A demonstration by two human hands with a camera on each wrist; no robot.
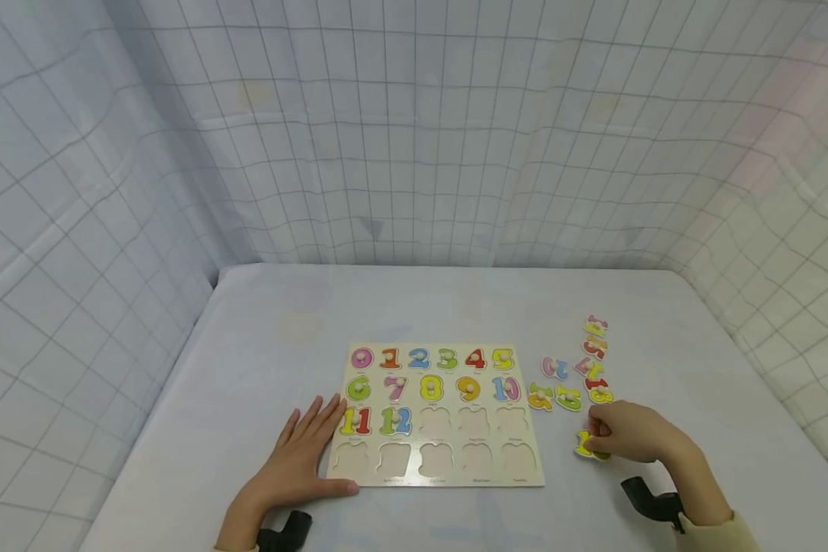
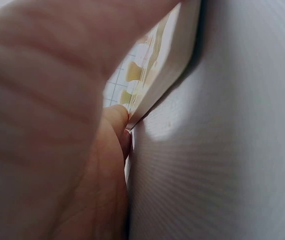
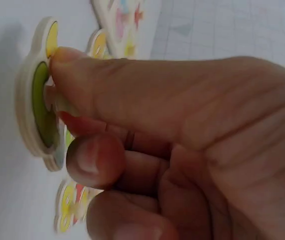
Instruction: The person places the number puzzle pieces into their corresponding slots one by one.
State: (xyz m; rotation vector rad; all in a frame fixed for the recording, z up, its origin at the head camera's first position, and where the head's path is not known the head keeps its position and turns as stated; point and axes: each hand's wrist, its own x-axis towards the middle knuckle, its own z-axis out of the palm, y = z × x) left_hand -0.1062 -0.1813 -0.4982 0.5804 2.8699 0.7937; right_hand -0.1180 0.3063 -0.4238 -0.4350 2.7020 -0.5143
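A wooden number puzzle board [image 1: 455, 482] lies flat on the table, with pieces 0 to 12 seated and the remaining recesses bare. My left hand [image 1: 297, 460] rests spread at its left side, fingertips at the left edge and thumb along the front corner. In the left wrist view the board's side [image 2: 170, 75] shows close past the thumb. To the right of the board, my right hand [image 1: 628, 431] pinches a yellow-and-green number piece [image 3: 41, 100] at its small knob between thumb and index finger. That hand covers part of the piece in the head view.
Several loose number pieces lie right of the board: a pink-and-blue one [image 1: 554, 368], a yellow-and-green one [image 1: 568, 398], a red-and-yellow one [image 1: 599, 391], and others in a column further back. White gridded curtains [image 1: 428, 153] enclose the white table [image 1: 303, 314] at the back and sides.
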